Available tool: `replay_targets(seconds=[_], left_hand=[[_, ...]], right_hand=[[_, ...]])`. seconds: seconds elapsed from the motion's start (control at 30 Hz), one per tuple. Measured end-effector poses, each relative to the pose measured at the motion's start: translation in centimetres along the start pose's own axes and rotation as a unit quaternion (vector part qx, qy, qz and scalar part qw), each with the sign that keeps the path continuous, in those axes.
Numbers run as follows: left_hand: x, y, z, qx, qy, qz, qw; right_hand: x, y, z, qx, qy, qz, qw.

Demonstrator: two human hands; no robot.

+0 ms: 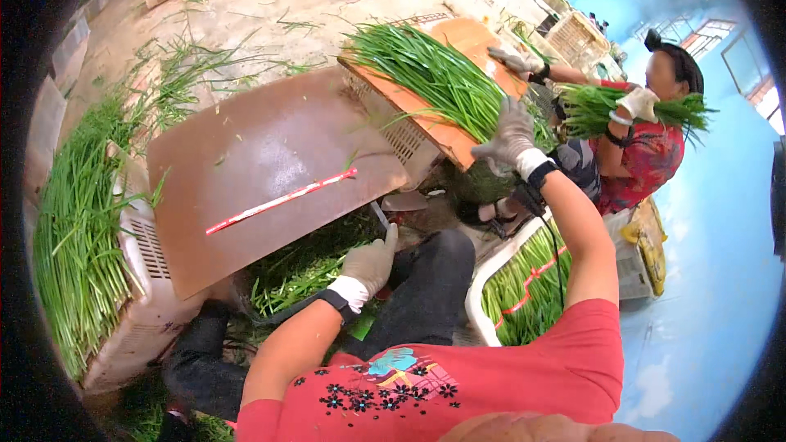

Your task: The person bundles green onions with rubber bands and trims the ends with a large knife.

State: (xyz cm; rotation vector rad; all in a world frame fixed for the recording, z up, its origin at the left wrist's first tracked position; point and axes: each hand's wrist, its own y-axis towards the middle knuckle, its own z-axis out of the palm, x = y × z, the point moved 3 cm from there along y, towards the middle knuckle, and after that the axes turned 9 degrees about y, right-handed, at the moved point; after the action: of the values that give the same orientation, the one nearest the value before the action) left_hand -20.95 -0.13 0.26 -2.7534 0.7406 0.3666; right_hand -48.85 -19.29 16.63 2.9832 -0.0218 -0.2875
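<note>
My right hand (509, 137), in a pale glove, reaches out and closes over the near end of a long bunch of green chives (434, 74). The bunch lies on an orange board (426, 119) set on a white crate. My left hand (370, 263), also gloved, rests by my dark trouser knee (434, 278) with its fingers loosely apart and nothing in it. A thin grey strip (380, 216) lies just past its fingertips. A brown board (262, 155) with a red and white strip (282, 199) lies in front of me.
A seated co-worker at the right rests one gloved hand (516, 61) on the orange board. The other gloved hand (639, 103) holds a chive bunch. More chives are heaped at the left (74, 229) and in a white crate (524, 286) by my right side. Crates (577, 33) stand beyond.
</note>
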Motion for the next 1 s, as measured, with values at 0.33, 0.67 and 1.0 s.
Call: replay_targets(seconds=[0.33, 0.67, 1.0], left_hand=[[0.6, -0.2, -0.1, -0.034, -0.015, 0.009, 0.999], [0.8, -0.3, 0.2, -0.048, -0.014, 0.012, 0.999], [0.7, -0.3, 0.6, -0.022, -0.032, -0.001, 0.999]], right_hand=[[-6.6, 12.7, 7.7, 0.135, 0.235, 0.044, 0.961], [-3.3, 9.1, 3.9, 0.204, 0.31, 0.062, 0.926], [-2.6, 4.4, 3.4, 0.215, 0.378, 0.077, 0.897]])
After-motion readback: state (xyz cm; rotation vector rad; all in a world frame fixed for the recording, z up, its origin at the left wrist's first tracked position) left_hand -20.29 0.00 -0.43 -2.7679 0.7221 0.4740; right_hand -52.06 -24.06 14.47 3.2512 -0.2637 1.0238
